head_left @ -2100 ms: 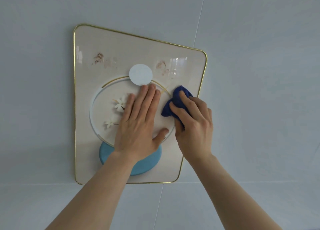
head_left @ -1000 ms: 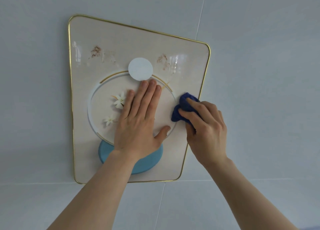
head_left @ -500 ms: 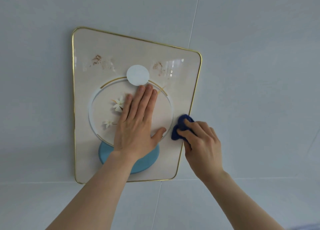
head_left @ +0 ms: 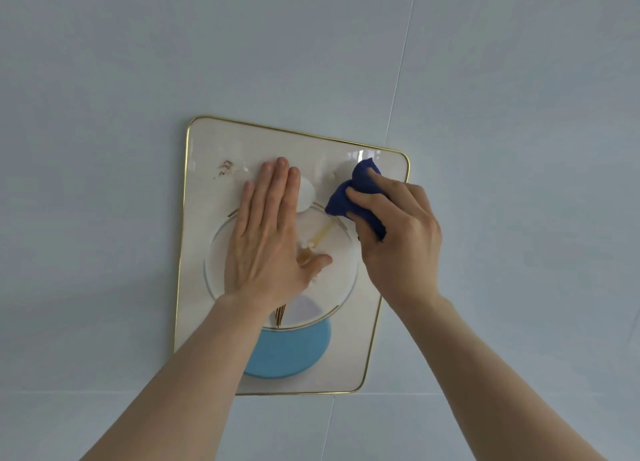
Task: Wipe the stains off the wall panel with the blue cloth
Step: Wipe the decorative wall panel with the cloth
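Observation:
A cream wall panel (head_left: pixel 349 349) with a thin gold rim hangs on a pale tiled wall. It carries a round outline, a white disc and a light blue circle (head_left: pixel 291 351) near its bottom. My left hand (head_left: pixel 268 238) lies flat on the panel, fingers apart and pointing up. My right hand (head_left: pixel 394 232) is shut on a bunched dark blue cloth (head_left: pixel 349 192), which is pressed against the panel's upper right area. A brown stain (head_left: pixel 224 168) shows at the upper left of the panel. Where the cloth presses, only a faint mark (head_left: pixel 333 175) is visible beside it.
Pale blue-grey wall tiles (head_left: pixel 519 114) surround the panel, with thin grout lines running up from the right of the panel and along below it. Both of my bare forearms reach up from the bottom of the view.
My right hand has carried the cloth from the panel's right edge up to its upper right area. My left hand slid higher on the panel. The panel now sits lower in view.

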`<state>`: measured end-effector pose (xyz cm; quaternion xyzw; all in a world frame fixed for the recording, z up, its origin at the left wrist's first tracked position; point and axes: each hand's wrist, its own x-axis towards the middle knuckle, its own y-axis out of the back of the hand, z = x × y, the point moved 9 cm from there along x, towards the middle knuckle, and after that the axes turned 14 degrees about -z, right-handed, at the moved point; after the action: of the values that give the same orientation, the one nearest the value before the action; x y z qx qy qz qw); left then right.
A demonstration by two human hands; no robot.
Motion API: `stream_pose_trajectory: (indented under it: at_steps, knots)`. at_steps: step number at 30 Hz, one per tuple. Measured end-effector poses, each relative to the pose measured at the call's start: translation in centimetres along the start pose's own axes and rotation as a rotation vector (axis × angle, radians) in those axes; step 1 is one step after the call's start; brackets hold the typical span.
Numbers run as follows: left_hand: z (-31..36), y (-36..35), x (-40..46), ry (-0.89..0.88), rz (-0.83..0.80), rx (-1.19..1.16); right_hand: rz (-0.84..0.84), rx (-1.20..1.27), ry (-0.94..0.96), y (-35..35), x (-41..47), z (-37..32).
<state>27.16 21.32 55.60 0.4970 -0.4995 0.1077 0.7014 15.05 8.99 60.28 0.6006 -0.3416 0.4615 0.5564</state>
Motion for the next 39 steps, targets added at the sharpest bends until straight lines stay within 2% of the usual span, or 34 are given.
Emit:
stream_pose_trajectory:
  at_steps: [4,7,11,19,26,32,39]
  knots:
    - [-0.4,-0.7,0.1,-0.016,-0.006,-0.014,-0.041,-0.061,0.047,-2.8,1.3,-0.4]
    - [-0.3,-1.1,0.2,-0.028,0.003,-0.004,-0.010,-0.092,0.067,-3.9,1.8,-0.5]
    - [-0.3,-1.1,0.2,-0.023,0.030,0.010,-0.002,-0.126,0.176,-5.1,3.0,-2.6]
    - [-0.8,-0.7,0.2,-0.035,0.034,0.001,-0.029,-0.190,0.236,-4.5,2.9,-2.5]
    - [-0.6,-0.5,0.1,-0.027,0.015,-0.038,-0.037,-0.188,0.082,-3.3,-1.4,1.8]
    - [-0.3,-0.1,-0.1,-0.007,-0.011,-0.034,-0.097,-0.200,0.027,-3.1,-2.4,1.8]
    - [0.7,1.0,-0.3,0.025,-0.063,0.048,-0.295,-0.139,-0.056,-2.2,-3.5,0.9]
